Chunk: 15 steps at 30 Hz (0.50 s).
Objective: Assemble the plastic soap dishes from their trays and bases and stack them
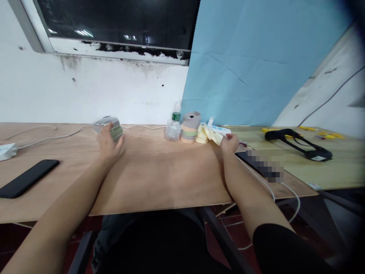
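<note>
On the left side of the table, my left hand (108, 146) has its fingers around the front of a small clear box (106, 121) with a greenish side. Its thumb is at the right and the fingertips lie against the box. Farther right, my right hand (229, 144) is closed, fingers pinched at the end of a pale yellow, soft-looking strip (215, 136). That strip reaches left to a small pale yellow stack (202, 135). Beside this stands a stack of grey, orange and green round pieces (189, 129), with a clear plastic bottle (173, 127) to its left.
A black phone (28, 178) lies at the left, near a white adapter (8, 151) and cable. A white power strip (221, 130) lies behind my right hand. A dark, partly blurred-out device (251, 161) and a black strap frame (299, 142) are at the right.
</note>
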{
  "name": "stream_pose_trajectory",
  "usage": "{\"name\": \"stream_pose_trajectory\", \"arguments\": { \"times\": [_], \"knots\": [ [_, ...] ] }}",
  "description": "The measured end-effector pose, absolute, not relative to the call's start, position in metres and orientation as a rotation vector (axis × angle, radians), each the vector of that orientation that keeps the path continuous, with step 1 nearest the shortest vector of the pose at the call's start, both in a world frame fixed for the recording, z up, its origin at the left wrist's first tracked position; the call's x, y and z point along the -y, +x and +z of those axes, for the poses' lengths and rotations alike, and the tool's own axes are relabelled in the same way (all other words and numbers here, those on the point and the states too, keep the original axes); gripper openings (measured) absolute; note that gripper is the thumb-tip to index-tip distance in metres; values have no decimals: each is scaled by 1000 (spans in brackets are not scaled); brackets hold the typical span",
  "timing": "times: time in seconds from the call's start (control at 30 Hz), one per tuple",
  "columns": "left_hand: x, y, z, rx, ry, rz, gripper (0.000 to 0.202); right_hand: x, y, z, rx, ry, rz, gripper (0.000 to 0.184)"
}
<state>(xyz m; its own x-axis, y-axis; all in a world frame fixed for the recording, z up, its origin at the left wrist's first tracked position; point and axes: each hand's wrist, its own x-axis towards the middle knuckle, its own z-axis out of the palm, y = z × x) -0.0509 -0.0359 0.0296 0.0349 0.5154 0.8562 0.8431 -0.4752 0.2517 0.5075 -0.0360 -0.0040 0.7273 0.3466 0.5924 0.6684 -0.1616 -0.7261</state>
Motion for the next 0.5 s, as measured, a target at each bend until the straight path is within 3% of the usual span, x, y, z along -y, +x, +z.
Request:
{"name": "stream_pose_trajectory", "arguments": {
  "times": [0.17, 0.4, 0.5],
  "knots": [
    [47, -24, 24, 1145, -2449, -1245, 40, 32, 524, -19, 857, -1952, -45, 23],
    [55, -10, 17, 1099, -2829, -893, 38, 28, 518, -22, 828, -1999, -47, 38],
    [52, -14, 17, 1169, -2841, -902, 40, 31, 515, -17, 773, -1939, -120, 28]
  ]
}}
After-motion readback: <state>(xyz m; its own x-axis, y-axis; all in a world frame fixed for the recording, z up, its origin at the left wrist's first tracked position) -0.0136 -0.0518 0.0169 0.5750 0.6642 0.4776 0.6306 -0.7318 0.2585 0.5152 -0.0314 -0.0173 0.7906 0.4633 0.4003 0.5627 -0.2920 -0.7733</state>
